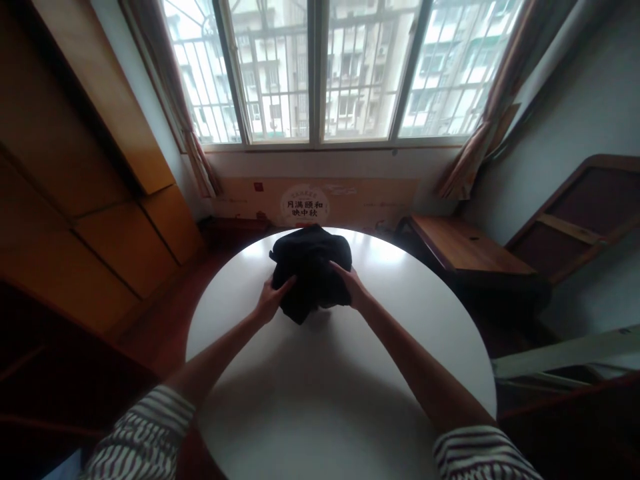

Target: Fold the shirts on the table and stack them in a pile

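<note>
Seemingly mid-handling, your left hand [271, 301] and right hand [355, 287] pinched the black cloth [313, 257] at both sides (frame centre); the next move likely needed even grips.

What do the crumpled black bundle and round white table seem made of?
The crumpled black bundle: probably matte cloth; it droops in soft folds without shine.
The round white table: glossy, perhaps laminate or painted board, since bright light reflects near its far edge.

Your striped sleeves [143, 430], dark bands on white, sit wrinkled and bunched above bare forearms [405, 350] and bare hands [269, 302].
</note>
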`<state>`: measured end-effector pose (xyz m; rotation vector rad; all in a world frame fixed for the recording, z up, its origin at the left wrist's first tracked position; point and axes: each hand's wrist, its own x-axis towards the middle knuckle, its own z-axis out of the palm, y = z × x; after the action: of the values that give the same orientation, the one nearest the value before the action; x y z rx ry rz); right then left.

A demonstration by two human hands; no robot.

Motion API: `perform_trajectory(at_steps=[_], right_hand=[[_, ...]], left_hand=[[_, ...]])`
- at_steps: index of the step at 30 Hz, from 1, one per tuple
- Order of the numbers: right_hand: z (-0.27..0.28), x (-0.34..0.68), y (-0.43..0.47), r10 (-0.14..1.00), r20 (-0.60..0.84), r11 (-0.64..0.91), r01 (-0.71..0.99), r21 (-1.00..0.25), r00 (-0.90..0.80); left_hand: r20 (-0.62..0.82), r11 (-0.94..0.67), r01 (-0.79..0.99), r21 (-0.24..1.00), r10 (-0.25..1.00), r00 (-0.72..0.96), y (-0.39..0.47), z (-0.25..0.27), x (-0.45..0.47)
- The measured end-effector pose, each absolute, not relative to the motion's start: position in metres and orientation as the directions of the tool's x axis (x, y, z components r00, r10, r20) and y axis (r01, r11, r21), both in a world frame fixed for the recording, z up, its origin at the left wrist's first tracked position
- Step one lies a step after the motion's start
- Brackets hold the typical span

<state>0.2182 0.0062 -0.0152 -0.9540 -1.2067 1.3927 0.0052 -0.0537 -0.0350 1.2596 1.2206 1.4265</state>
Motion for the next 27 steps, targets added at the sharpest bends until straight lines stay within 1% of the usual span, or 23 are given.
perform_trajectory(at_steps=[2, 3, 5, 6, 8, 10, 12, 14, 15, 16, 17, 19, 21, 22, 24, 27], right_hand=[[-0.016, 0.215, 0.006, 0.977, 0.000, -0.052, -0.236, -0.970, -0.215], [-0.018, 0.214, 0.006, 0.967, -0.004, -0.060, -0.215, -0.975, -0.253], [-0.025, 0.212, 0.009, 0.943, -0.020, -0.060, -0.110, -0.992, -0.332], [-0.029, 0.210, 0.011, 0.933, -0.033, -0.054, -0.050, -0.997, -0.358], [-0.034, 0.210, 0.015, 0.925, -0.053, -0.044, 0.031, -0.999, -0.377], [-0.032, 0.213, 0.017, 0.920, -0.040, -0.002, 0.098, -0.995, -0.390], [-0.021, 0.221, 0.015, 0.915, -0.028, 0.094, 0.280, -0.955, -0.402], [-0.005, 0.234, 0.006, 0.936, -0.041, 0.163, 0.534, -0.830, -0.349], [0.003, 0.241, -0.001, 0.953, -0.031, 0.176, 0.632, -0.754, -0.303], [0.008, 0.247, -0.010, 0.964, -0.004, 0.188, 0.689, -0.700, -0.267], [0.012, 0.252, -0.020, 0.963, 0.033, 0.221, 0.715, -0.664, -0.267], [0.012, 0.256, -0.039, 0.917, 0.090, 0.354, 0.691, -0.631, -0.388], [0.003, 0.250, -0.054, 0.840, 0.077, 0.462, 0.634, -0.620, -0.536], [-0.003, 0.244, -0.058, 0.821, 0.059, 0.479, 0.628, -0.614, -0.568], [-0.015, 0.228, -0.061, 0.837, 0.042, 0.462, 0.665, -0.587, -0.545], [-0.024, 0.199, -0.051, 0.883, 0.045, 0.417, 0.735, -0.534, -0.467]], left_hand=[[0.228, -0.210, 0.123, 0.970, 0.960, -0.162, -0.067, -0.036, 0.004], [0.258, -0.224, 0.189, 0.956, 0.950, -0.178, -0.075, -0.037, 0.003], [0.284, -0.210, 0.339, 0.917, 0.941, -0.186, -0.089, -0.039, -0.001], [0.273, -0.179, 0.425, 0.887, 0.947, -0.172, -0.095, -0.040, -0.004], [0.223, -0.105, 0.609, 0.786, 0.967, -0.121, -0.105, -0.040, -0.013], [0.177, -0.065, 0.762, 0.644, 0.982, -0.066, -0.112, -0.038, -0.027], [0.159, -0.063, 0.844, 0.532, 0.987, -0.026, -0.117, -0.034, -0.043], [0.173, -0.062, 0.876, 0.479, 0.985, -0.025, -0.119, -0.031, -0.059], [0.200, -0.068, 0.883, 0.464, 0.979, -0.030, -0.119, -0.031, -0.066], [0.240, -0.088, 0.890, 0.447, 0.970, -0.025, -0.119, -0.032, -0.072], [0.281, -0.124, 0.896, 0.426, 0.960, -0.001, -0.119, -0.035, -0.077], [0.334, -0.233, 0.898, 0.374, 0.937, 0.104, -0.116, -0.042, -0.085], [0.341, -0.340, 0.881, 0.330, 0.913, 0.225, -0.112, -0.053, -0.087], [0.341, -0.375, 0.872, 0.315, 0.902, 0.264, -0.109, -0.059, -0.088], [0.351, -0.407, 0.863, 0.300, 0.888, 0.297, -0.103, -0.068, -0.087], [0.356, -0.394, 0.865, 0.310, 0.892, 0.279, -0.090, -0.075, -0.090]])
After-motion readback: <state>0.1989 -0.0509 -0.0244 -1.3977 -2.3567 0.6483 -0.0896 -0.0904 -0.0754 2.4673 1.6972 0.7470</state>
